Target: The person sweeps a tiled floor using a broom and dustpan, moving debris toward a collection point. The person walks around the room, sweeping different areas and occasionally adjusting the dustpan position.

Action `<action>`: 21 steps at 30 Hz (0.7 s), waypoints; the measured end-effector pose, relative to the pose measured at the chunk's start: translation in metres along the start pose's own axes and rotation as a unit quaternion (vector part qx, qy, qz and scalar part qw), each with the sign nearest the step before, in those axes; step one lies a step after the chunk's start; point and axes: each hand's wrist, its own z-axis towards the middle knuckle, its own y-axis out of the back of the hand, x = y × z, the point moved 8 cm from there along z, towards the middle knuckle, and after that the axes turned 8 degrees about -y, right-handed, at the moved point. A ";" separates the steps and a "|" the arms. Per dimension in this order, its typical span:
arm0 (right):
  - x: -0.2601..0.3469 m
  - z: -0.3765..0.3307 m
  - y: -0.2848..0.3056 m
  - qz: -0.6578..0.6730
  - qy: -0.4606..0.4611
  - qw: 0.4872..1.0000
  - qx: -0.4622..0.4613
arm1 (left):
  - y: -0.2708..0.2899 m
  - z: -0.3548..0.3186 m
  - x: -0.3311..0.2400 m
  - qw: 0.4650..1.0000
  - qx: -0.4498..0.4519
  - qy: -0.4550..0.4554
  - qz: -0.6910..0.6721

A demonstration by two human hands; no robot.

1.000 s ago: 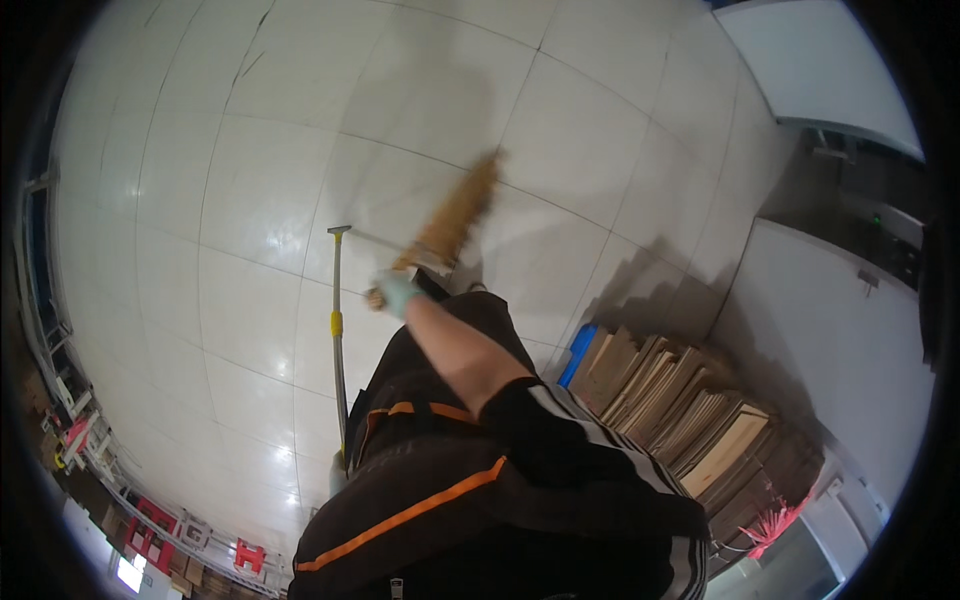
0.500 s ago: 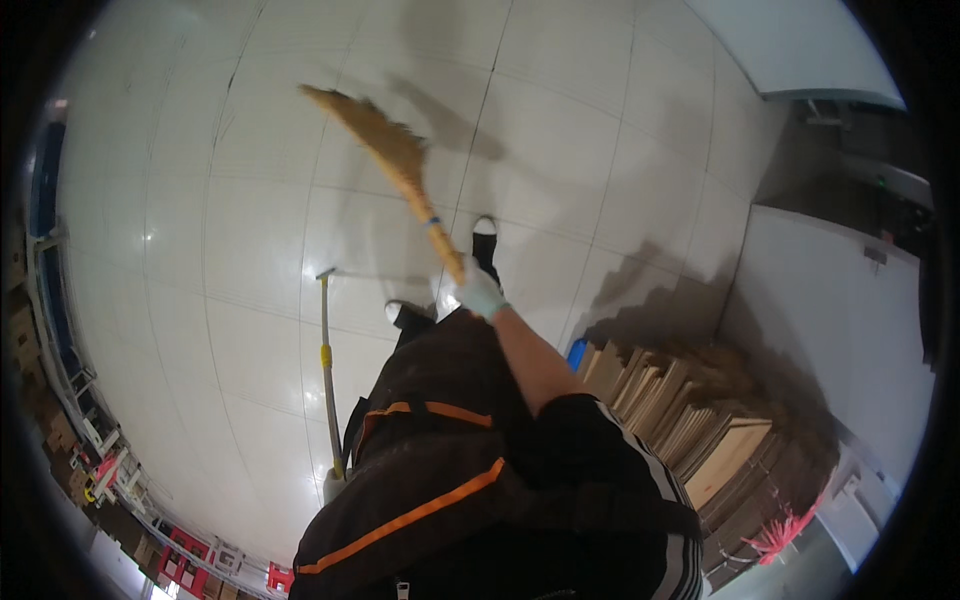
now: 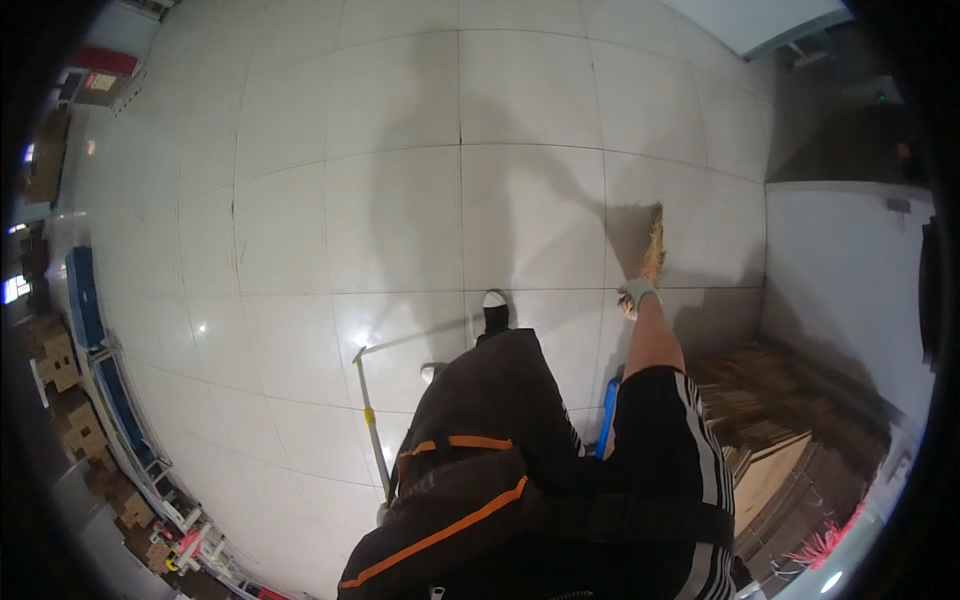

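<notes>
My right hand [image 3: 636, 296], in a pale glove, is closed around the handle of a broom [image 3: 653, 250], arm stretched out ahead of me. The straw head stands over the white tiled floor [image 3: 400, 200] toward its right edge, close to the white wall [image 3: 840, 270]. My left hand is out of sight, so I cannot tell its state. A long-handled dustpan [image 3: 370, 420] stands at my left side. Stacked cardboard [image 3: 770, 440] lies by the wall at my right.

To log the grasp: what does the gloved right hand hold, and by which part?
The right hand holds a broom by its handle, just behind the straw head.
</notes>
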 end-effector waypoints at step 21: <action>-0.021 -0.183 -0.439 -0.457 0.688 0.563 -0.011 | 0.069 0.085 -0.093 0.997 0.050 -0.052 0.015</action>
